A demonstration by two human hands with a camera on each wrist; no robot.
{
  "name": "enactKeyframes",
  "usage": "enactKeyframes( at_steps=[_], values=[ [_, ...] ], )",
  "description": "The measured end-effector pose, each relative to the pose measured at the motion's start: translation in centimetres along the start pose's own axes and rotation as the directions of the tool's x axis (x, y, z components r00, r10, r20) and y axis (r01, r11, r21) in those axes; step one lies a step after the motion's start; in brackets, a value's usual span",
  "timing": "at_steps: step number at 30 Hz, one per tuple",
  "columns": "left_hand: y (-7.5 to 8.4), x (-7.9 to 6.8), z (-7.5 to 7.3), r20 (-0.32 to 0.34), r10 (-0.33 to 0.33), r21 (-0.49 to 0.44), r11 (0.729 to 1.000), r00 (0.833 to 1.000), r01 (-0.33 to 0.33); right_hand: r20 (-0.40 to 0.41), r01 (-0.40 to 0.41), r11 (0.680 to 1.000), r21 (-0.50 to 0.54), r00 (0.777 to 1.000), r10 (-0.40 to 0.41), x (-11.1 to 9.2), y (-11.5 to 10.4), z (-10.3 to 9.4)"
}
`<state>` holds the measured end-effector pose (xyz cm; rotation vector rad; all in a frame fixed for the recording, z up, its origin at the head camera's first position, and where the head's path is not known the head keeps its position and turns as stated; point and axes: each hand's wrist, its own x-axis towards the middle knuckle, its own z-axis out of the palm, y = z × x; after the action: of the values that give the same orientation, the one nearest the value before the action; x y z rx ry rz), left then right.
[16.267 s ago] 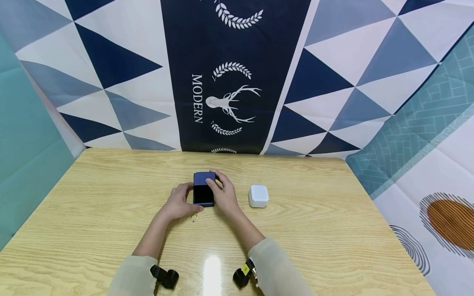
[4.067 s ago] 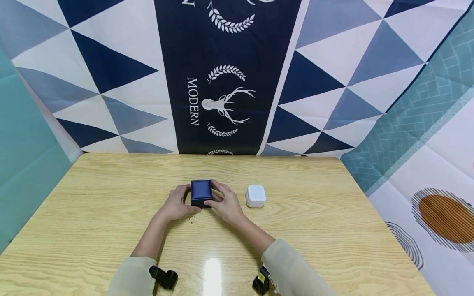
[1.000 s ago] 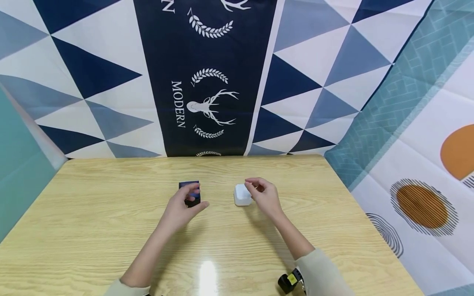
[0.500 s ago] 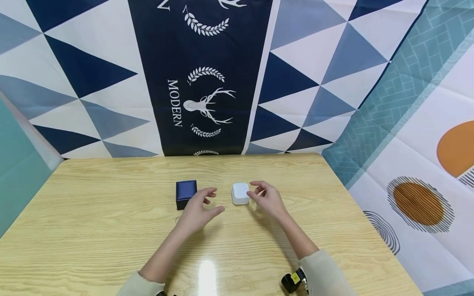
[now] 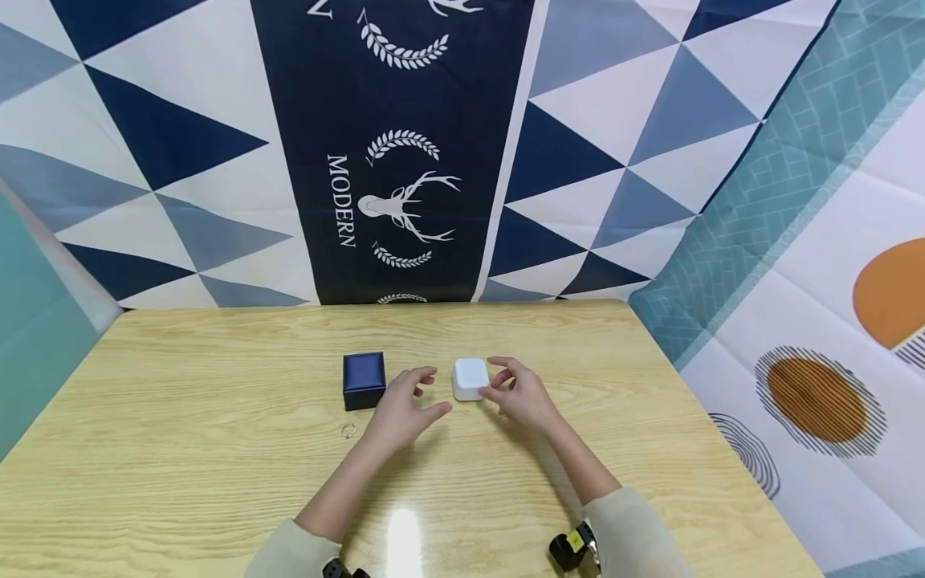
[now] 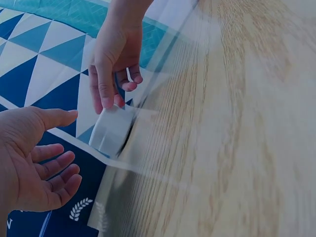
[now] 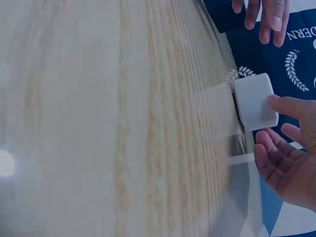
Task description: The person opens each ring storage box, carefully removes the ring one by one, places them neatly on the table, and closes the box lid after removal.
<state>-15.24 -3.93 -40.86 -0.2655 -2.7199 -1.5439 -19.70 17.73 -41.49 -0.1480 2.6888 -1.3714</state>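
A white rounded cube box [image 5: 470,379] stands on the table between the two hands. My right hand [image 5: 522,395] is at its right side; in the right wrist view the thumb [image 7: 286,105] touches the box, and the other fingers are loosely bent beside it. My left hand [image 5: 405,409] is spread, palm toward the box's left side, a small gap away and holding nothing. Left of that hand sits a closed dark blue ring box [image 5: 364,380]. A thin ring [image 5: 348,431] lies on the table just in front of the blue box.
The wooden table [image 5: 217,449] ends at the back against a patterned cloth [image 5: 405,241] with triangles and a deer print. Teal and white cloths hang at the sides. Each wrist wears a small black camera.
Both hands were on the blue box, first with its lid raised, then closed. They have since released it and moved right to the white box. The left hand has just shifted further right.
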Motion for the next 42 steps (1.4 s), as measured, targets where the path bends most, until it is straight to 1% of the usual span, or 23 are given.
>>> enactKeyframes(
  at_steps=[6, 12, 15, 23, 30, 34, 42],
  values=[
    [-0.3, 0.5, 0.6, 0.012, 0.004, 0.022, 1.0, 1.0, -0.004, 0.012, -0.006, 1.0, 0.004, 1.0, 0.006, 0.2, 0.2, 0.0],
    [-0.8, 1.0, 1.3, 0.006, -0.015, 0.021, 1.0, 1.0, 0.015, 0.06, 0.002, 0.999, 0.053, 0.998, -0.005, 0.3, 0.4, 0.1],
    [-0.9, 1.3, 1.5, 0.003, -0.019, 0.016, 1.0, 1.0, 0.019, 0.073, 0.011, 0.998, 0.062, 0.997, -0.015, 0.4, 0.5, 0.2],
    [-1.2, 1.9, 2.2, -0.007, -0.039, 0.009, 0.999, 0.999, 0.039, 0.074, 0.018, 0.998, 0.064, 0.997, -0.023, 0.6, 0.8, 0.3],
    [-1.5, 2.5, 2.9, -0.002, -0.023, 0.021, 1.0, 1.0, 0.023, 0.063, 0.026, 0.997, 0.074, 0.998, -0.03, 0.7, 0.9, 0.3],
    [-1.5, 2.7, 3.1, -0.016, -0.026, 0.021, 0.999, 1.0, 0.027, 0.055, 0.022, 0.997, 0.08, 0.998, -0.027, 0.8, 1.1, 0.4],
    [-1.7, 3.2, 3.3, -0.019, -0.023, 0.008, 1.0, 1.0, 0.023, 0.073, 0.029, 0.995, 0.1, 0.997, -0.037, 0.8, 1.1, 0.3]
  ],
)
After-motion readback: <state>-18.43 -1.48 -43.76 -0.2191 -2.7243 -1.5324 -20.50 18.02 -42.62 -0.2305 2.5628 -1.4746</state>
